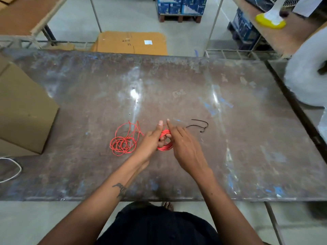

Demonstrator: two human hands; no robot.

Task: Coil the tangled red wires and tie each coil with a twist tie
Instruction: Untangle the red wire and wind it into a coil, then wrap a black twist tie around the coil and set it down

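Note:
A small red wire coil sits between my hands just above the worn table. My left hand grips the coil from the left, thumb pointing up. On its right side my right hand pinches the coil's top, index finger raised. A loose tangle of red wire lies on the table to the left of my left hand, touching nothing else. Two thin black twist ties lie on the table just beyond my right hand.
A cardboard box stands on the table's left end. A big white foam roll rests at the right edge. A white cord loops at the near left. A flattened carton lies on the floor beyond the table.

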